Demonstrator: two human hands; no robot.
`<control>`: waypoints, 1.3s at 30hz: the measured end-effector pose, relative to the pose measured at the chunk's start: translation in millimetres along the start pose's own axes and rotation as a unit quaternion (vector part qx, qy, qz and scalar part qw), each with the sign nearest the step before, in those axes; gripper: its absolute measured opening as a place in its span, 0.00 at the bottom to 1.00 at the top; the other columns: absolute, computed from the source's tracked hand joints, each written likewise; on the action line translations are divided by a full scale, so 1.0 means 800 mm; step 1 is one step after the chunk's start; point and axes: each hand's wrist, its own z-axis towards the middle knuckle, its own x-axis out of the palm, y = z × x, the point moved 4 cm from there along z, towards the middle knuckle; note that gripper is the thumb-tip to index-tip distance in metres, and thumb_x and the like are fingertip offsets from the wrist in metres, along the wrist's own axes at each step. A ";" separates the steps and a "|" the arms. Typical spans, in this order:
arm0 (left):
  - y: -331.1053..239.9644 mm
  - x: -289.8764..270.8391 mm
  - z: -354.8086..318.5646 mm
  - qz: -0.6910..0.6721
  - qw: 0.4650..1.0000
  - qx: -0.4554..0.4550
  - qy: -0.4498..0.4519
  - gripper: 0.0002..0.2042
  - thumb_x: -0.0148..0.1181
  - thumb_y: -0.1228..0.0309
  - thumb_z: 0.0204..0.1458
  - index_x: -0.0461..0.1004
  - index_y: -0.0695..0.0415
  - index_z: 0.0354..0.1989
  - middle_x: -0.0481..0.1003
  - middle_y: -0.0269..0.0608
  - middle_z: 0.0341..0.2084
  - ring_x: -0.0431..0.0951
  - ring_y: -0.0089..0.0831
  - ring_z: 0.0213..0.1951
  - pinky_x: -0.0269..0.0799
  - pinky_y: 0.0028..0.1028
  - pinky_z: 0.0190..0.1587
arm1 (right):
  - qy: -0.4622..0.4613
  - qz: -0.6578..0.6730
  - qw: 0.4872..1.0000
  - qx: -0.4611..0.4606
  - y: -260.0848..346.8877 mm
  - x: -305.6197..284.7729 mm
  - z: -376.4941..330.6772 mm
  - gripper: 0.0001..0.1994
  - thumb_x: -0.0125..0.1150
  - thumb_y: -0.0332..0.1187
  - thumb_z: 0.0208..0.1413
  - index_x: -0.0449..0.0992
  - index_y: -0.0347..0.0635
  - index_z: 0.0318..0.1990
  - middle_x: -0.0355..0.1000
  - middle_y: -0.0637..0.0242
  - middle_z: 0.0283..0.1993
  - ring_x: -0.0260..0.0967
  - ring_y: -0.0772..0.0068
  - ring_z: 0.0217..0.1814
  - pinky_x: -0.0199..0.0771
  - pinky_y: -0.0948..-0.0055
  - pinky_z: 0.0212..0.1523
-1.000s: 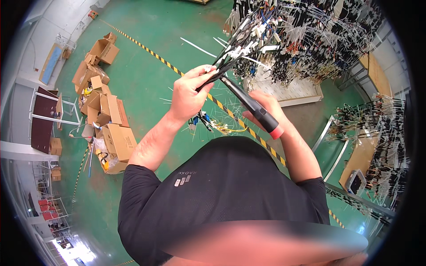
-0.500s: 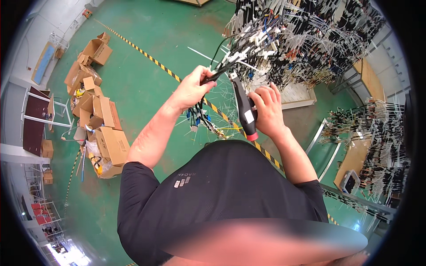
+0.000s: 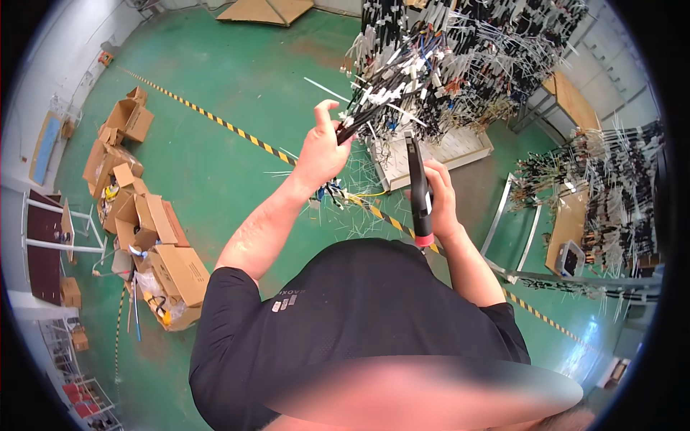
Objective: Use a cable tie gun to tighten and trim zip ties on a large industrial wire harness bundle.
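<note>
Gripping tightly with the left hand (image 3: 320, 152) a bundle of black cables (image 3: 374, 108), fingers closed around it just above the middle of the frame, thumb up. Holding in the right hand (image 3: 440, 197) a black tool with a red end (image 3: 419, 188), fingers wrapped around its handle, the red end pointing down toward the black shirt (image 3: 345, 323), the other end pointing up toward the bundle. Both hands near each other, slightly right of centre, not touching. Reaching from the left hand up and to the right, the bundle joins a big mass of hanging wire harnesses (image 3: 467, 50) with white connectors, filling the upper right of the frame. Below this mass, a white tray-like board (image 3: 460, 147) standing on the green floor (image 3: 237, 79). Crossing the floor diagonally from upper left to lower right, a yellow and black striped line (image 3: 215, 118). Scattered around the line below the hands, thin white strips; impossible to tell exactly what kind. At the left edge, a group of open cardboard boxes (image 3: 136, 208). At the right edge, more harnesses on a metal frame (image 3: 517, 215).
</note>
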 end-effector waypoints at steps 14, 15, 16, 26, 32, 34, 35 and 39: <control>0.000 -0.009 0.007 0.007 0.989 -0.144 0.026 0.11 0.61 0.66 0.70 0.83 0.61 0.49 0.84 0.36 0.31 0.73 0.19 0.24 0.70 0.26 0.30 | 0.161 0.237 0.954 0.085 -0.097 0.009 0.032 0.25 0.77 0.28 0.53 0.78 0.42 0.60 0.81 0.64 0.49 0.79 0.64 0.53 0.78 0.65 0.56; -0.004 -0.010 0.007 -0.040 0.988 -0.142 0.034 0.11 0.59 0.66 0.71 0.83 0.60 0.49 0.84 0.32 0.32 0.70 0.13 0.23 0.68 0.23 0.28 | 0.182 0.252 0.946 0.091 -0.100 0.007 0.041 0.25 0.75 0.27 0.55 0.78 0.43 0.61 0.81 0.65 0.51 0.78 0.64 0.55 0.77 0.64 0.59; -0.011 -0.012 0.005 -0.087 0.983 -0.156 0.036 0.13 0.58 0.66 0.72 0.82 0.59 0.55 0.84 0.29 0.35 0.70 0.13 0.23 0.69 0.21 0.28 | 0.204 0.265 0.937 0.096 -0.101 0.006 0.048 0.24 0.73 0.27 0.57 0.78 0.44 0.63 0.81 0.66 0.53 0.77 0.64 0.57 0.75 0.64 0.62; -0.059 0.008 -0.011 -0.083 0.978 -0.191 0.012 0.14 0.61 0.67 0.70 0.78 0.61 0.59 0.79 0.29 0.31 0.68 0.11 0.24 0.63 0.18 0.25 | 0.264 0.302 0.916 0.006 -0.088 -0.014 0.090 0.24 0.78 0.26 0.53 0.78 0.40 0.59 0.81 0.63 0.48 0.80 0.64 0.47 0.81 0.64 0.51; -0.078 0.016 -0.013 0.033 0.984 -0.171 -0.037 0.18 0.70 0.71 0.62 0.79 0.62 0.59 0.81 0.31 0.31 0.76 0.17 0.33 0.72 0.24 0.39 | 0.304 0.265 0.915 -0.007 -0.083 -0.023 0.094 0.25 0.78 0.29 0.52 0.78 0.40 0.58 0.80 0.62 0.47 0.79 0.60 0.48 0.79 0.63 0.51; -0.084 0.019 -0.016 0.053 0.986 -0.154 -0.041 0.18 0.70 0.71 0.62 0.79 0.62 0.59 0.81 0.31 0.31 0.76 0.17 0.33 0.73 0.24 0.39 | 0.311 0.255 0.916 -0.003 -0.082 -0.023 0.093 0.24 0.77 0.29 0.52 0.78 0.41 0.57 0.80 0.63 0.48 0.80 0.58 0.50 0.78 0.63 0.53; -0.088 0.022 -0.016 0.069 0.987 -0.142 -0.041 0.18 0.70 0.71 0.61 0.80 0.62 0.58 0.82 0.32 0.32 0.76 0.17 0.33 0.73 0.25 0.39 | 0.306 0.255 0.917 -0.010 -0.082 -0.023 0.093 0.24 0.77 0.29 0.52 0.78 0.41 0.57 0.80 0.63 0.47 0.80 0.58 0.49 0.78 0.62 0.52; -0.099 0.019 -0.016 0.099 0.977 -0.187 -0.004 0.14 0.69 0.72 0.63 0.80 0.63 0.54 0.82 0.33 0.32 0.78 0.16 0.29 0.76 0.24 0.34 | 0.308 0.226 0.924 -0.023 -0.086 -0.026 0.093 0.26 0.78 0.27 0.52 0.78 0.39 0.59 0.78 0.60 0.45 0.78 0.60 0.46 0.79 0.63 0.51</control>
